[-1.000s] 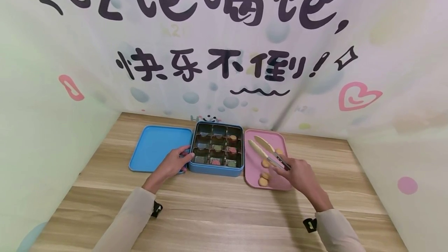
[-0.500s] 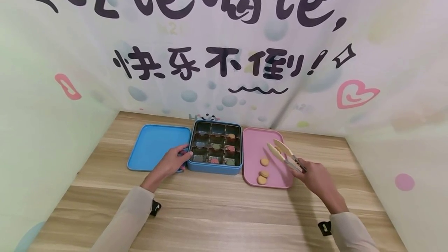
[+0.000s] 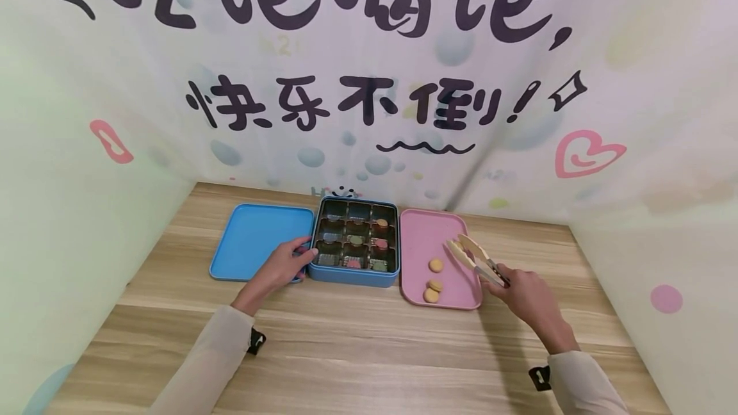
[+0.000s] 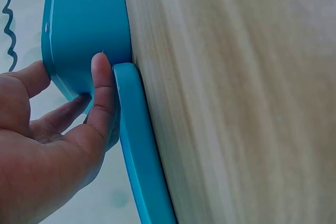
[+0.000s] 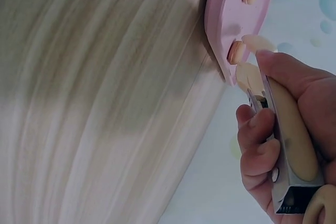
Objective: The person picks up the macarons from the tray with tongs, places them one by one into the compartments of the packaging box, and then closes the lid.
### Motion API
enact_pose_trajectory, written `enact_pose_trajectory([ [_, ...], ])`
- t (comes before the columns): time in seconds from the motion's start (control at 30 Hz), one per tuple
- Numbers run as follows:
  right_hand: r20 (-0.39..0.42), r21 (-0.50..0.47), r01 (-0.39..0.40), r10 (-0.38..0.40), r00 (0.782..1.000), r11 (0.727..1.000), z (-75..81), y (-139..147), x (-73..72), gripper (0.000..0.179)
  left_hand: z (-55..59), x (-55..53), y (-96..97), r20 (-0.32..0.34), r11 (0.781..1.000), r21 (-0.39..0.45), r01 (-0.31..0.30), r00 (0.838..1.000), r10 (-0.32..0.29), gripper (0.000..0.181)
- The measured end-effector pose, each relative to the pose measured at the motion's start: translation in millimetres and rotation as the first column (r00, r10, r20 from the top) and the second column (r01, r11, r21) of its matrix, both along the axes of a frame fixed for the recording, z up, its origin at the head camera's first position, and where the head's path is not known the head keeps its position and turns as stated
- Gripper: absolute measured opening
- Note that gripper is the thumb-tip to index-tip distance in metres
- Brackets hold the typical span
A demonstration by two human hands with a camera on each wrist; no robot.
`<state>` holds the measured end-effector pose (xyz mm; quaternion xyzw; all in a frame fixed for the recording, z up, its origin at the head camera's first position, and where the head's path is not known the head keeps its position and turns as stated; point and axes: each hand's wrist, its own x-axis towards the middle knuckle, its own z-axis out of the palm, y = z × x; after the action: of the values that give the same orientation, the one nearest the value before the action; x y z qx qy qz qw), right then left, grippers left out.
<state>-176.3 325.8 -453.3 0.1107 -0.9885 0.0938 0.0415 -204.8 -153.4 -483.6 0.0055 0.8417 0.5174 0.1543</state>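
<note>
My right hand (image 3: 533, 296) grips a pair of tongs (image 5: 291, 129) with pale tips. In the right wrist view the tongs' tips stand apart on either side of a yellow macaron (image 5: 238, 52), over the pink tray (image 3: 418, 229). Several more yellow macarons (image 3: 435, 266) lie on that tray. My left hand (image 3: 282, 268) rests at the near left corner of a blue tin box (image 3: 354, 276), thumb at its rim and fingers fairly straight against its side. Inside the box, a divided dark insert holds coloured macarons, among them pink (image 3: 378, 244) and green (image 3: 355, 239) ones.
A blue lid (image 3: 259, 239) lies on the wooden table (image 3: 346, 351) left of the box, close against it, under my left hand. The pink tray is just right of the box. A printed cloth wall (image 3: 369, 165) rises behind the table.
My right hand has moved right and slightly down with the tongs, whose tips now reach the macaron at the tray's right side. My left hand has stayed at the box corner.
</note>
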Motion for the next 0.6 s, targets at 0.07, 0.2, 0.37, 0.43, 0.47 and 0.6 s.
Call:
enact_pose_trajectory([
  [0.07, 0.000, 0.005, 0.002, -0.002, 1.000, 1.000, 0.0, -0.3, -0.1, 0.036, 0.1, -0.1, -0.1, 0.000, 1.000, 0.000, 0.000, 1.000, 0.000, 0.061],
  [0.2, 0.004, 0.016, 0.008, -0.008, 1.000, 1.000, 0.3, -0.9, 0.6, 0.036, -0.3, -0.2, 0.0, 0.002, 1.000, -0.003, 0.001, 1.000, -0.001, 0.061],
  [0.37, 0.021, 0.000, 0.016, -0.016, 1.000, 1.000, -0.8, -1.4, 1.4, 0.034, -1.9, -0.4, 0.1, -0.005, 1.000, -0.001, 0.004, 1.000, -0.004, 0.061],
  [0.43, 0.019, -0.006, 0.010, -0.010, 1.000, 1.000, -2.0, -1.7, 1.4, 0.032, -2.3, -0.5, 0.0, -0.008, 1.000, 0.003, 0.004, 1.000, -0.004, 0.061],
  [0.47, 0.014, -0.006, 0.006, -0.005, 1.000, 1.000, -2.7, -1.9, 1.2, 0.030, -2.6, -0.6, -0.2, -0.009, 1.000, 0.006, 0.003, 1.000, -0.003, 0.061],
  [0.6, 0.004, -0.006, -0.002, 0.002, 1.000, 1.000, -6.6, -2.6, 0.6, 0.027, -2.9, -0.8, -0.9, -0.011, 1.000, 0.011, 0.006, 1.000, -0.006, 0.061],
])
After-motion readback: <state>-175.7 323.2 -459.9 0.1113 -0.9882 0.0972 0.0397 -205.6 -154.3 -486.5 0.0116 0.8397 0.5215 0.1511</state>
